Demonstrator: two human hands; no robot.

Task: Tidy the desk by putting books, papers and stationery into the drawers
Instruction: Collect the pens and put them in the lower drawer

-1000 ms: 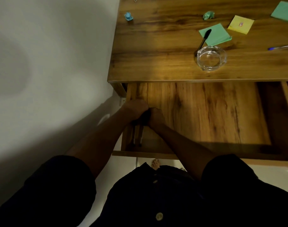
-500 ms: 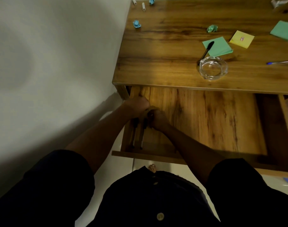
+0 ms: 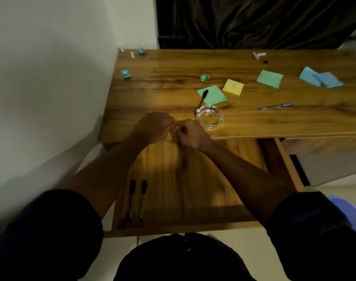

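Pens (image 3: 144,187) apart from left grip (image 3: 152,126)

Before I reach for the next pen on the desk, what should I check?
1. Drawer open, bare floor left: ok.
2. Two pens lie side by side at its front left: ok.
3. Left hand free: fingers curled, nothing seen in it: ok.
4. Right hand free: something small and dark shows at its fingers: cannot tell.
5. Black pen clear to lift: lies on a green note, near end at the glass bowl: cannot tell.
6. Blue pen lies alone on the desk: ok.
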